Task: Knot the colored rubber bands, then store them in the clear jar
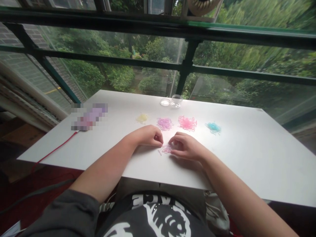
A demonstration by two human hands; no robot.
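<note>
Both hands rest on the white table (247,158) near its front edge. My left hand (149,135) is curled, fingertips pinched at the left side of a small pile of pink and purple rubber bands (166,149). My right hand (184,145) is curled too, its fingers pressed on the right side of that pile. Whether either pinch holds a band is too small to tell. Behind the hands lie sorted heaps in a row: yellow bands (142,118), purple bands (164,123), pink bands (187,123) and teal bands (213,127).
A small clear round container (176,100) and its lid (165,102) stand at the table's far edge. A blurred-out object (89,116) lies at the left with a red cord (58,147) trailing off the table. Windows with dark frames rise behind.
</note>
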